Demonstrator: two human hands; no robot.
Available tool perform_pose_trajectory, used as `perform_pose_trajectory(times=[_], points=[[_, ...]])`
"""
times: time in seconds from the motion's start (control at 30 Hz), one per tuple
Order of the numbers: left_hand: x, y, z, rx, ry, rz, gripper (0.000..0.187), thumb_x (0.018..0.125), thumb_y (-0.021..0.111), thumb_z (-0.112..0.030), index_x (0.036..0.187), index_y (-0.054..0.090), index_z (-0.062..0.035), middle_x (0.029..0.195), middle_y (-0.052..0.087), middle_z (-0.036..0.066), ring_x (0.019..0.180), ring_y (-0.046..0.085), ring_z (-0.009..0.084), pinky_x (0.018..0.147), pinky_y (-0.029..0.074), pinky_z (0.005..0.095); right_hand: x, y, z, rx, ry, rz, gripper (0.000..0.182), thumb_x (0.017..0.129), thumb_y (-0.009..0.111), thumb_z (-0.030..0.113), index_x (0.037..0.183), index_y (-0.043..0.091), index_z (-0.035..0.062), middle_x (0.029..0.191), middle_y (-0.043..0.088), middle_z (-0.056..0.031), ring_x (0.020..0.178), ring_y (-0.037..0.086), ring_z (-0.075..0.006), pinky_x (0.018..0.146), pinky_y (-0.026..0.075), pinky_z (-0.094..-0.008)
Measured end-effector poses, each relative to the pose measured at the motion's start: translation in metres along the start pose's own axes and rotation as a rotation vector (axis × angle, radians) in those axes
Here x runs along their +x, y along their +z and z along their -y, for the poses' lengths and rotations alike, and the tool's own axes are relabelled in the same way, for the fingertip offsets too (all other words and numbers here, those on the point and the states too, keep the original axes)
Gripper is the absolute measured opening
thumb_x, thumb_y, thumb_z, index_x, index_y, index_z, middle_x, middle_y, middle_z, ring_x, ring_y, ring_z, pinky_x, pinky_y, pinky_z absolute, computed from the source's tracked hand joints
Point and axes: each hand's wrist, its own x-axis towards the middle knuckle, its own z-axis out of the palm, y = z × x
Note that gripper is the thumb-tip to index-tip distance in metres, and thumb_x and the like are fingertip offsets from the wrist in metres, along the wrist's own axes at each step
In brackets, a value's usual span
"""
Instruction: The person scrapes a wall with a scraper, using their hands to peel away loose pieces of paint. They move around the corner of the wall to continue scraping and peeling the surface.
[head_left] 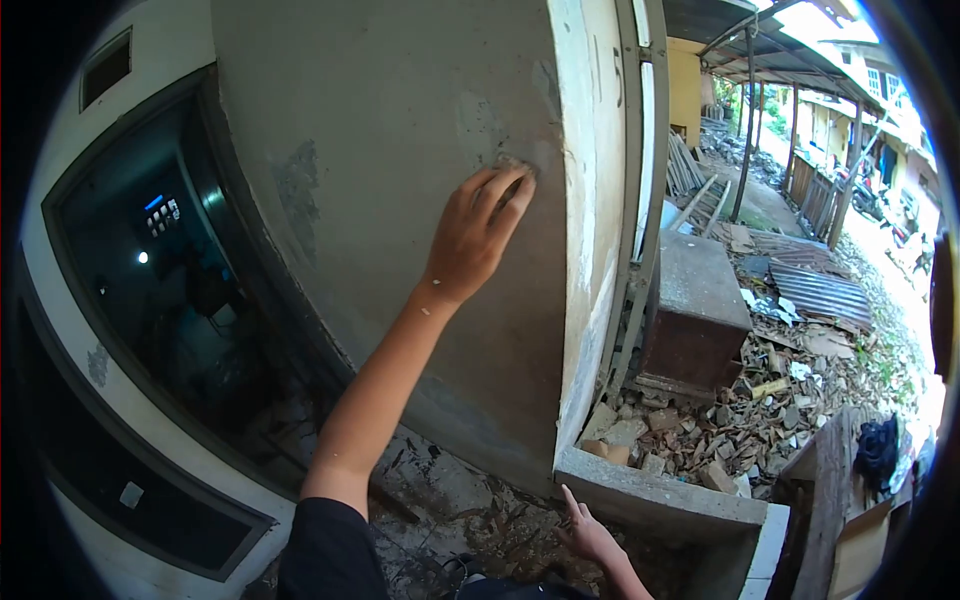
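My left hand [477, 228] is raised against the grey-beige wall [400, 200], near its right-hand corner. Its fingers are bent and closed at a small greyish piece [515, 162] pressed to the surface; what kind of thing it is I cannot make out. Pale flakes stick to the wrist. Around the fingertips the paint is scuffed, with patches of bare plaster. Low on the right, my right hand [590, 538] is beside the low concrete ledge [670, 488], index finger stretched out and nothing visible in it. Its other fingers show only partly.
A dark doorway [150, 260] opens on the left. Paint flakes and debris litter the floor [450, 500] below the wall. Beyond the ledge are a brown box-like cabinet [700, 310], rubble [690, 430], corrugated sheets [820, 292] and a wooden structure [840, 490] at the lower right.
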Motion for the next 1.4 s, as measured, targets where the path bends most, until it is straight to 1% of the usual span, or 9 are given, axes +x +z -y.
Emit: perform_pose_trajectory(times=[0.03,0.13,0.23,0.53,0.57,0.67,0.93,1.03,1.4], points=[[-0.005,-0.001,0.005,0.027,0.034,0.01,0.042,0.091,0.063,-0.006,0.133,0.06,-0.0081,0.136,0.056,0.006,0.122,0.054,0.0267,0.101,0.051,0.0387,-0.002,-0.002,-0.002,0.014,-0.006,-0.02,0.1,0.094,0.07,0.032,0.164,0.0,0.016,0.121,0.057,-0.0275,0.108,0.063,-0.0456,0.094,0.052,-0.0511],[-0.003,-0.006,0.019,0.033,0.116,0.054,0.044,0.09,0.061,-0.002,0.134,0.06,-0.0098,0.137,0.056,0.005,0.124,0.053,0.0273,0.102,0.049,0.0389,-0.014,-0.01,-0.005,0.007,0.049,-0.062,0.1,0.094,0.07,0.033,0.164,0.001,0.0144,0.119,0.059,-0.0266,0.107,0.064,-0.0442,0.093,0.053,-0.0504],[0.02,-0.01,0.033,0.031,0.25,0.052,0.042,0.091,0.063,-0.007,0.132,0.061,-0.0126,0.137,0.057,0.003,0.124,0.053,0.0253,0.1,0.05,0.0372,-0.021,-0.005,-0.025,-0.007,0.078,-0.077,0.098,0.094,0.067,0.034,0.163,-0.001,0.0162,0.122,0.054,-0.0298,0.105,0.062,-0.0517,0.09,0.053,-0.0543],[0.048,-0.016,0.069,0.13,0.571,0.052,0.038,0.087,0.074,-0.012,0.123,0.063,-0.0172,0.135,0.056,-0.005,0.124,0.053,0.018,0.099,0.055,0.0315,-0.033,-0.012,-0.029,0.071,0.127,-0.159,0.099,0.093,0.069,0.031,0.163,0.001,0.0166,0.122,0.055,-0.03,0.104,0.062,-0.0517,0.088,0.053,-0.055],[0.05,-0.017,0.066,0.126,0.578,0.051,0.04,0.086,0.074,-0.012,0.124,0.063,-0.0171,0.136,0.056,-0.004,0.124,0.053,0.0187,0.099,0.055,0.0315,-0.034,-0.015,-0.024,0.031,0.201,-0.126,0.1,0.094,0.069,0.031,0.164,-0.002,0.0185,0.126,0.055,-0.0288,0.11,0.062,-0.0474,0.094,0.053,-0.052],[0.056,-0.019,0.061,0.123,0.593,0.054,0.045,0.084,0.075,-0.011,0.127,0.062,-0.0169,0.137,0.056,-0.004,0.125,0.053,0.0198,0.099,0.055,0.0314,-0.028,-0.016,-0.016,-0.014,0.244,-0.037,0.099,0.095,0.068,0.032,0.164,-0.002,0.019,0.127,0.054,-0.0297,0.11,0.061,-0.0484,0.094,0.052,-0.0524],[0.042,-0.019,0.069,0.132,0.586,0.065,0.045,0.084,0.075,-0.011,0.126,0.062,-0.0176,0.135,0.057,-0.006,0.126,0.052,0.0181,0.1,0.055,0.0298,-0.006,-0.011,-0.013,-0.029,0.139,-0.034,0.099,0.094,0.068,0.032,0.163,-0.002,0.0181,0.124,0.054,-0.0302,0.107,0.062,-0.0503,0.092,0.052,-0.0547],[0.045,-0.013,0.062,0.122,0.578,0.042,0.037,0.083,0.077,-0.013,0.117,0.062,-0.02,0.127,0.057,-0.006,0.123,0.053,0.0153,0.105,0.052,0.0289,0.005,0.002,-0.015,-0.076,0.108,0.003,0.1,0.094,0.069,0.033,0.164,-0.001,0.0177,0.123,0.054,-0.0295,0.106,0.062,-0.0506,0.091,0.052,-0.0548],[0.049,0.003,0.09,-0.009,0.774,-0.055,0.029,0.086,0.075,-0.014,0.113,0.066,-0.0177,0.13,0.059,-0.008,0.123,0.054,0.0158,0.105,0.053,0.0295,0.042,0.034,0.019,-0.067,0.152,-0.034,0.101,0.094,0.068,0.032,0.163,-0.004,0.0198,0.128,0.052,-0.0314,0.11,0.059,-0.0532,0.091,0.052,-0.0566]])
